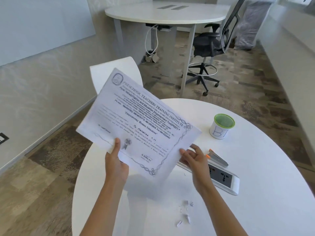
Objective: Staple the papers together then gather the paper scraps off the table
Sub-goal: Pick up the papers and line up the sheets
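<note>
Above the ten o'clock side of the round white table [255, 193], the papers [136, 123] were held off the surface, tilted so the printed certificate faced the camera and its top corner pointed to eleven o'clock. The left hand [115, 166] gripped the bottom edge at seven o'clock of the sheets. Its thumb pressed flat on the front and the other fingers were hidden beneath, clamped on the stack so it would not sag. The right hand [192, 159] met the edge at four o'clock. Its thumb tip lay on the paper with the forefinger behind, a light pinch as far as could be seen, while the remaining fingers curled loosely. A lower sheet showed offset beside the left thumb, so the two-point hold probably served to square the sheets before stapling. No staple could be made out, so I judged the first step not yet done.

The stapler [219, 157], orange-tipped, lay on the table at three o'clock of the right hand, just beside it and easy to reach. The paper scraps [185, 212] lay scattered at six o'clock of that hand, ungathered. At one o'clock stood a white cup [223, 126] with a green top, lettered BI, perhaps meant for them. A flat white device [223, 178] with a dark screen lay at four o'clock
</note>
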Demonstrator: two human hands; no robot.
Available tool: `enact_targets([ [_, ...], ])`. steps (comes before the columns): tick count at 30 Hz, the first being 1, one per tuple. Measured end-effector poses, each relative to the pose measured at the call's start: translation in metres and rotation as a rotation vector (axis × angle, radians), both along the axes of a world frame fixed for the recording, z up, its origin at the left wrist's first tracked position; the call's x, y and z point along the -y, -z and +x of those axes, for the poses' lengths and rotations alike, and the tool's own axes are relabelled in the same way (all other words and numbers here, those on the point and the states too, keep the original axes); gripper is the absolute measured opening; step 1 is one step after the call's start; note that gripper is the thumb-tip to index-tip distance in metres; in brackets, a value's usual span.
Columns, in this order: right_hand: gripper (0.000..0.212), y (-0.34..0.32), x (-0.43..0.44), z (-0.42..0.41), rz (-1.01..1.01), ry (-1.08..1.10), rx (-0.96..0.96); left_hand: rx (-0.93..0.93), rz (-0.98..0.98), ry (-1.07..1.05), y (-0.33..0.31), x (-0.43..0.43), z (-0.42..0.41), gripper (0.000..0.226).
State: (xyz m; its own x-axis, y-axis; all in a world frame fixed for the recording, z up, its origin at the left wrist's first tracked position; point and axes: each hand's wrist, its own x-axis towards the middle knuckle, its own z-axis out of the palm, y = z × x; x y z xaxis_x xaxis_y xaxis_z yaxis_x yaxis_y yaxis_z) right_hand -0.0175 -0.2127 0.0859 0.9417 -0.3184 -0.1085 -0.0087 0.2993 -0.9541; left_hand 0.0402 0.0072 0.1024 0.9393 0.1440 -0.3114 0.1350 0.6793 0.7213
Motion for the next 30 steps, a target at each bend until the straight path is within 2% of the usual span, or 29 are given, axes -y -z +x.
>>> enact_targets([
  [2,0.021,0.002,-0.016,-0.002,0.043,-0.075,-0.019,-0.013,-0.063,0.019,0.004,0.019,-0.007,0.038],
  [5,0.031,0.004,-0.025,-0.002,0.118,-0.096,-0.044,-0.069,-0.085,0.011,0.012,0.039,-0.016,0.041],
  [8,0.031,0.007,-0.015,-0.001,0.045,-0.084,-0.051,-0.096,-0.047,-0.011,0.015,0.033,-0.012,0.041],
  [11,0.029,0.011,0.005,-0.003,-0.062,-0.089,-0.085,-0.133,0.002,-0.118,0.017,0.002,0.004,0.041],
  [13,0.032,0.015,0.018,-0.004,-0.124,-0.078,-0.131,-0.144,0.129,-0.090,0.019,-0.022,0.011,0.043],
  [18,0.031,0.027,0.030,-0.001,-0.204,-0.022,-0.216,-0.215,0.676,0.302,0.046,-0.052,0.014,0.044],
  [20,0.028,0.030,0.024,-0.001,-0.291,-0.054,-0.265,-0.262,0.794,0.452,0.059,-0.051,0.012,0.041],
  [22,0.022,0.031,0.016,0.000,-0.428,-0.095,-0.289,-0.272,0.878,0.516,0.068,-0.045,0.008,0.036],
  [25,0.022,0.023,0.007,0.001,-0.483,-0.035,-0.206,-0.180,0.896,0.382,0.072,-0.034,0.001,0.032],
  [30,0.019,0.006,0.006,-0.003,-0.223,0.139,0.001,0.027,0.824,0.173,0.051,-0.016,-0.007,0.028],
])
